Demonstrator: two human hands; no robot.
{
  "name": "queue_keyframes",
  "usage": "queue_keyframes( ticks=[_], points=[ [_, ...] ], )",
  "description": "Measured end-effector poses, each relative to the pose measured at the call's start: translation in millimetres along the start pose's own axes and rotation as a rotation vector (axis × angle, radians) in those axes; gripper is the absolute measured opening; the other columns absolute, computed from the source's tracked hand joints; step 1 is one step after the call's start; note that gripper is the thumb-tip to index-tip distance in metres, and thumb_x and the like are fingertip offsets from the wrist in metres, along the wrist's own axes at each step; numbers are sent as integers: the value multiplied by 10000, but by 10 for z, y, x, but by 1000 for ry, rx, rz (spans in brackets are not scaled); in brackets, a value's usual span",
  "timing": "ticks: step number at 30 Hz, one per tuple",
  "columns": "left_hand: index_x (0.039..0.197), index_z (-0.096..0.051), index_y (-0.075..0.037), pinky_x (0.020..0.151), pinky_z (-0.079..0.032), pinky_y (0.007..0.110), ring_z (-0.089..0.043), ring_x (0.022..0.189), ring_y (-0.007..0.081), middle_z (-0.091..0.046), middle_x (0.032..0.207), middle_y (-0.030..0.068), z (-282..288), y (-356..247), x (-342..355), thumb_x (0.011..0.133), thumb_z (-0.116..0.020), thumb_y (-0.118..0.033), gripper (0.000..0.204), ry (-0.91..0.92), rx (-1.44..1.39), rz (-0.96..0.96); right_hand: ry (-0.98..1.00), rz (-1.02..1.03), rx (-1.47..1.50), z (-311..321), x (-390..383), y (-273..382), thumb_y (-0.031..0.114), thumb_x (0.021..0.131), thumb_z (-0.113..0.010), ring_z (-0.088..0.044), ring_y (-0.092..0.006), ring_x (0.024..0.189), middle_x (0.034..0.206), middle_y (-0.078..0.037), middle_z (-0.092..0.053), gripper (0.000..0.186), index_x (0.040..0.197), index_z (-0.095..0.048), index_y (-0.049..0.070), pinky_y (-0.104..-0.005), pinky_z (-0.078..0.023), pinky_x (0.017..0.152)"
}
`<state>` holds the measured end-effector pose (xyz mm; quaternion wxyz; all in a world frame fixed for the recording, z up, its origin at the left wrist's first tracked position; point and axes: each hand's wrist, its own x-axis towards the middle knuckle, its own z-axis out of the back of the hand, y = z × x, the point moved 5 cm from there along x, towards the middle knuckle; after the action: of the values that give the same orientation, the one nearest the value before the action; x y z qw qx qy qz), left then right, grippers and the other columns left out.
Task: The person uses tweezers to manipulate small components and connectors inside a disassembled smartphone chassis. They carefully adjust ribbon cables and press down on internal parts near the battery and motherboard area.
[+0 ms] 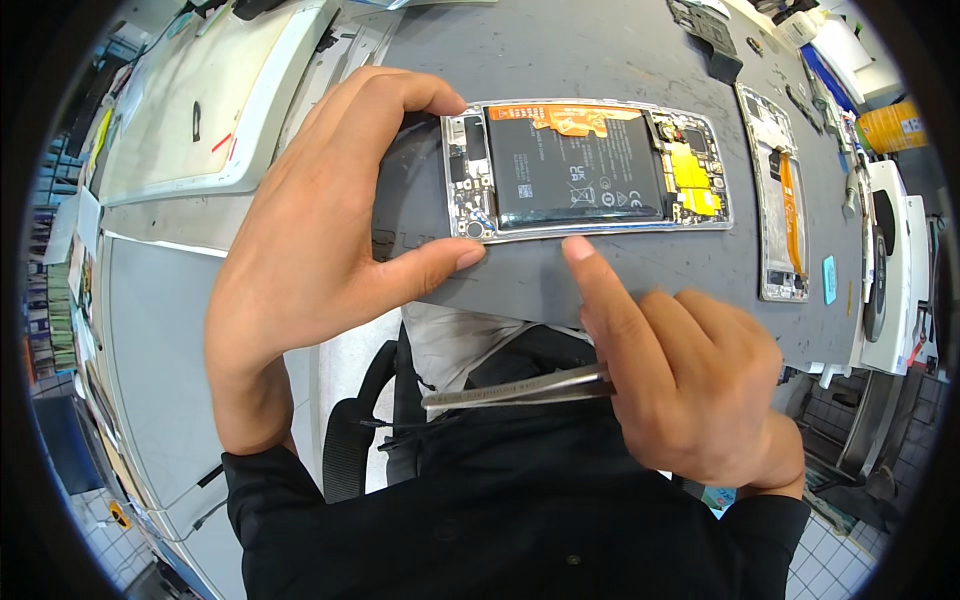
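Observation:
An opened smartphone point(588, 222) lies lengthwise on the grey work mat, its inside facing up. Its black battery point(560, 165) fills the middle, with an orange flex cable point(575, 120) along the far edge and a yellow patch point(692, 180) on the circuit board at the right end. My left hand point(310, 210) grips the phone's left end between thumb and fingers. Metal tweezers point(515, 388) are tucked in the curled fingers of my right hand point(690, 370), pointing left. The stretched index fingertip of that hand is at the phone's near edge; whether it touches cannot be told.
A second phone frame point(772, 190) with an orange flex strip lies to the right. Beyond it are a small blue piece point(829, 280) and a white device point(890, 265). A black part point(705, 35) sits at the far edge. A pale tray point(190, 100) stands at the left.

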<state>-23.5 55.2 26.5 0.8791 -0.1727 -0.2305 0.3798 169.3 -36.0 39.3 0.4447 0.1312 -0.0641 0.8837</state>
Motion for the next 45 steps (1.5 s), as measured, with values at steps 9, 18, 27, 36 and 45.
queue_keyframes(
  ticks=[9,18,27,36,45],
  points=[
    [1341,-527,1,1084,-452,392,-590,1240,322,-584,1322,172,6,7,-1,676,-900,-177,783,0,11,-3,-55,27,2,-54,47,37,37,829,-710,-388,-120,490,627,10,-352,497,1322,-700,-20,-304,-334,426],
    [1338,-521,-4,1086,-451,394,-588,1243,318,-582,1325,175,0,10,-11,678,-900,-172,780,-1,-13,27,-13,13,11,-57,60,32,59,864,-715,-407,-124,499,633,5,-371,476,1331,-689,-29,-306,-352,437],
    [1308,-508,-19,1089,-443,390,-580,1247,307,-577,1320,177,-8,18,-7,681,-897,-142,749,8,-32,56,3,3,28,-53,56,25,55,876,-718,-428,-133,503,630,1,-389,462,1326,-684,-42,-311,-367,444],
    [1271,-485,-29,1089,-435,387,-569,1257,294,-568,1336,177,-6,14,-15,684,-896,-130,723,6,-57,81,27,-37,17,-20,10,-15,30,847,-718,-447,-151,507,631,-10,-402,494,1334,-678,-44,-325,-382,459],
    [1268,-479,-27,1099,-423,395,-563,1269,302,-568,1356,188,3,5,-15,689,-888,-127,716,12,-58,77,24,-50,29,-9,-23,-73,-5,737,-703,-456,-156,509,630,-15,-407,617,1353,-674,-29,-338,-381,464]
  ],
)
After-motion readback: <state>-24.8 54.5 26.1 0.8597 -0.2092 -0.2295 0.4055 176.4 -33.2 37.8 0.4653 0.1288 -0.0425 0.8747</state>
